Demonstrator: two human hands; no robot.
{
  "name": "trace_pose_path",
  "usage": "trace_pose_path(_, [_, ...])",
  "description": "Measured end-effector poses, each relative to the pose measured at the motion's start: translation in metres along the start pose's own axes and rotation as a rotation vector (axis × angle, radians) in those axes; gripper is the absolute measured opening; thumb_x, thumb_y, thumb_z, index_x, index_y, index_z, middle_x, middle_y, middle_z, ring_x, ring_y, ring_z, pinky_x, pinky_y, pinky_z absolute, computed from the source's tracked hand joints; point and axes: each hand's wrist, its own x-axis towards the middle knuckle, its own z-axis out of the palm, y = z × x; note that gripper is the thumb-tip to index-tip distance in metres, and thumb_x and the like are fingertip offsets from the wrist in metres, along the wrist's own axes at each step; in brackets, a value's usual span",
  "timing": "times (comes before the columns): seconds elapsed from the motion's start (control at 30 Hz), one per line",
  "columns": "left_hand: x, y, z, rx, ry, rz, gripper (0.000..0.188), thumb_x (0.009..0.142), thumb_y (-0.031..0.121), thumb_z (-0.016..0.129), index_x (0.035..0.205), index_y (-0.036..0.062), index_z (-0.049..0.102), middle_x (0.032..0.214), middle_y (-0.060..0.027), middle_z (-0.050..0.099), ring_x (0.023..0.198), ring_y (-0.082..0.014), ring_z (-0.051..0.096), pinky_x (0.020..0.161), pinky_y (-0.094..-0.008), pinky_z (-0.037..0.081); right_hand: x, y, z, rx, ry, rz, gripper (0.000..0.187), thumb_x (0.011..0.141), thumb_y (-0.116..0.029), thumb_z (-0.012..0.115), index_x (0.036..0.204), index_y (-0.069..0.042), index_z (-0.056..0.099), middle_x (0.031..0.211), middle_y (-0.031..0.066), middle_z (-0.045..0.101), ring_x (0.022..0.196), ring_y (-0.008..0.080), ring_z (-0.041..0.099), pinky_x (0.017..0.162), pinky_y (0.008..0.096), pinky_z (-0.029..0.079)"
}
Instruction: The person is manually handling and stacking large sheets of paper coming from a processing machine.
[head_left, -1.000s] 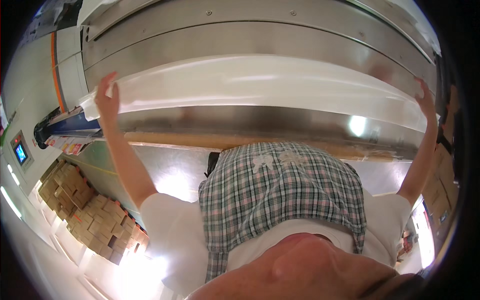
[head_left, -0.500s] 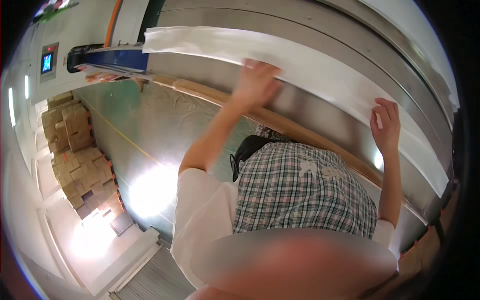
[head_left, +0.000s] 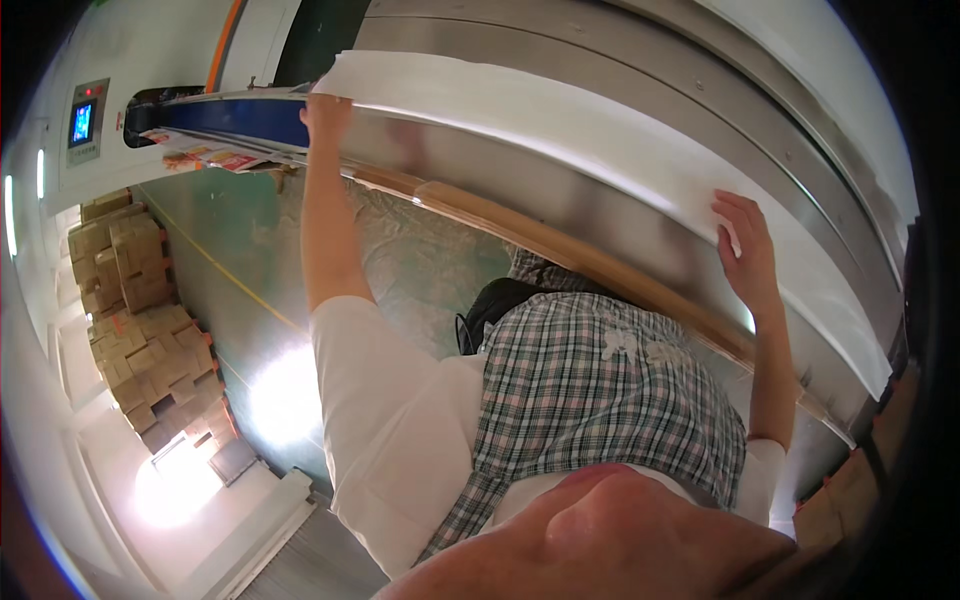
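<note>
A long white sheet, smooth and slightly glossy, lies in a strip along a stainless-steel work surface. My left hand is at the sheet's far left end, its fingers bent over the lower corner and closed on it; the fingertips are partly hidden. Toward the sheet's right part, my right hand is raised over the near edge with fingers loosely curved and the thumb apart. It holds nothing, and I cannot tell whether its fingertips touch the sheet.
A brown rail runs along the near edge, against my checked apron. A blue belt section with colourful printed film joins on the left, by a control panel. Cardboard boxes are stacked at left.
My left hand has moved left along the sheet to its end corner and taken hold. The sheet's left end has shifted slightly right. My right hand stays nearly in place.
</note>
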Motion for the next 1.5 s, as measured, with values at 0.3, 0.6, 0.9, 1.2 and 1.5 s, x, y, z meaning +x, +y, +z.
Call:
trace_pose_path(0.3, [-0.023, -0.047, 0.027, -1.223, -0.526, -0.598, 0.026, 0.083, 0.015, 0.053, 0.103, -0.0013, 0.057, 0.085, -0.0086, 0.062, 0.074, -0.0185, 0.062, 0.061, -0.0312, 0.053, 0.217, -0.128, 0.161, 0.343, -0.193, -0.501, 0.039, 0.079, 0.002, 0.048, 0.118, -0.004, 0.047, 0.122, 0.0150, 0.047, 0.112, 0.0301, 0.045, 0.093, 0.0355, 0.040])
trace_pose_path(0.6, [-0.005, -0.039, 0.043, -1.068, -0.604, -0.569, 0.021, 0.077, 0.002, 0.058, 0.096, -0.0055, 0.057, 0.076, -0.0103, 0.061, 0.061, -0.0183, 0.063, 0.051, -0.0288, 0.055, 0.423, -0.199, 0.262, 0.026, -0.693, -0.062, 0.059, 0.069, -0.044, 0.069, 0.100, 0.004, 0.056, 0.100, 0.0175, 0.059, 0.087, 0.0282, 0.059, 0.074, 0.0370, 0.049])
trace_pose_path(0.9, [0.009, -0.053, 0.035, -1.212, -0.712, -0.642, 0.021, 0.074, -0.001, 0.058, 0.096, -0.0042, 0.059, 0.079, -0.0118, 0.063, 0.061, -0.0194, 0.063, 0.053, -0.0290, 0.055, 0.427, -0.184, 0.268, 0.760, -1.240, 0.171, 0.073, 0.055, -0.053, 0.077, 0.106, -0.004, 0.059, 0.095, 0.0094, 0.063, 0.084, 0.0188, 0.061, 0.075, 0.0317, 0.050])
trace_pose_path(1.2, [0.022, -0.092, 0.022, -0.764, -0.474, -0.371, 0.016, 0.080, 0.013, 0.059, 0.088, -0.0008, 0.061, 0.084, -0.0087, 0.063, 0.068, -0.0136, 0.061, 0.056, -0.0259, 0.049, 0.422, -0.202, 0.273, 0.267, -0.883, -0.063, 0.063, 0.068, -0.048, 0.067, 0.108, -0.001, 0.056, 0.096, 0.0121, 0.062, 0.085, 0.0250, 0.060, 0.073, 0.0339, 0.047])
trace_pose_path(1.5, [0.012, 0.138, -0.066, -0.652, 0.093, 0.648, 0.011, 0.074, 0.014, 0.062, 0.071, 0.0067, 0.054, 0.072, -0.0107, 0.052, 0.074, -0.0309, 0.051, 0.068, -0.0408, 0.041, 0.241, -0.112, 0.108, 0.629, -0.321, -0.161, 0.023, 0.079, -0.012, 0.059, 0.099, -0.002, 0.053, 0.097, 0.0094, 0.057, 0.088, 0.0239, 0.055, 0.080, 0.0355, 0.044])
